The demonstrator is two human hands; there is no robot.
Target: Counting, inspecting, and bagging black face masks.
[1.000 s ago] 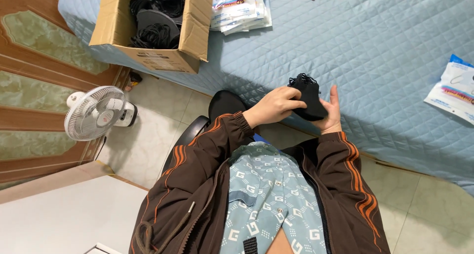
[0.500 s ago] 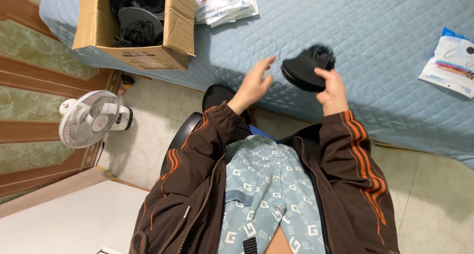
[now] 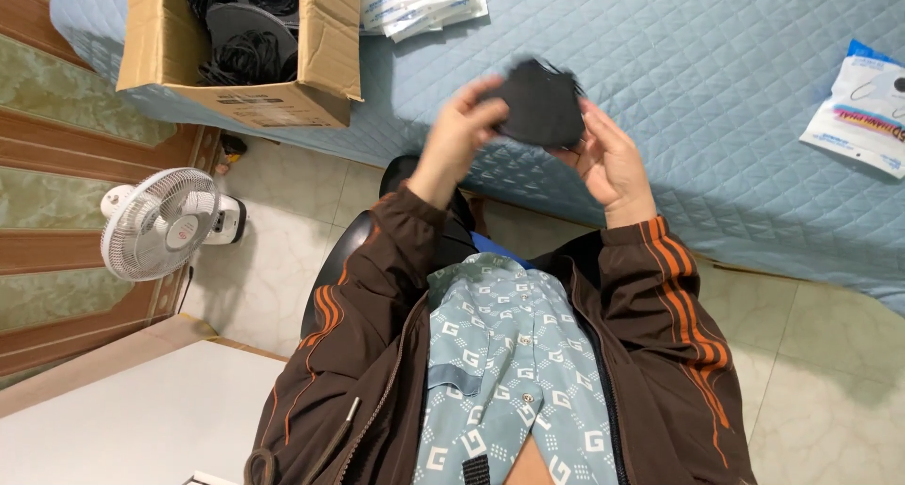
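A black face mask (image 3: 539,105) is held up between both hands over the edge of a light blue quilted bed (image 3: 716,80). My left hand (image 3: 459,127) pinches its left side with the fingertips. My right hand (image 3: 611,157) cups its right and lower edge. The mask is slightly blurred. Both arms wear dark brown sleeves with orange stripes.
An open cardboard box (image 3: 236,56) holding more black masks sits on the bed's left end. Flat white packets (image 3: 419,2) lie beside it, and one packet (image 3: 863,108) lies at the far right. A small white fan (image 3: 165,223) stands on the tiled floor at the left.
My left hand let go of the mask for a moment, then came back and took hold of its left side. Both hands and the mask rose higher in view.
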